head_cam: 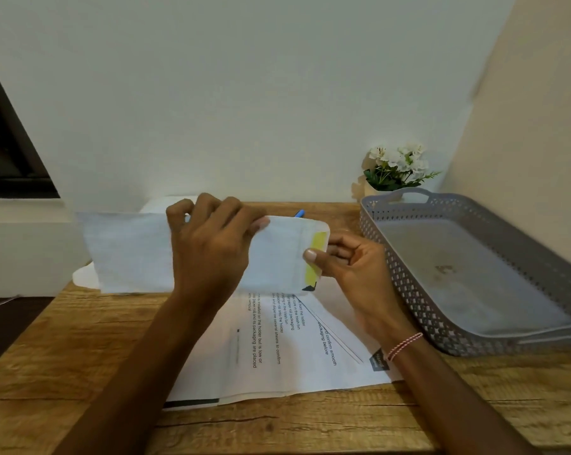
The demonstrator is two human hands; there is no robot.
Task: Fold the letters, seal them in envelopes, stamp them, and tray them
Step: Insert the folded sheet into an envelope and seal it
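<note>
I hold a long white envelope [129, 254] up above the wooden desk, its flap end to the right. My left hand [211, 244] grips it across the middle from above. My right hand [346, 261] pinches the flap end, thumb on the front beside the yellow adhesive strip [317, 254]. Printed letter sheets [277, 356] lie flat on the desk under both hands. More white paper lies behind the envelope at the back. The grey perforated tray [408, 290] stands at the right with nothing in it.
A blue pen [299, 213] peeks out behind the envelope. A small pot of white flowers [395, 169] stands in the back right corner beyond the tray. The wall runs close behind the desk [64, 356], and a dark window frame is at far left.
</note>
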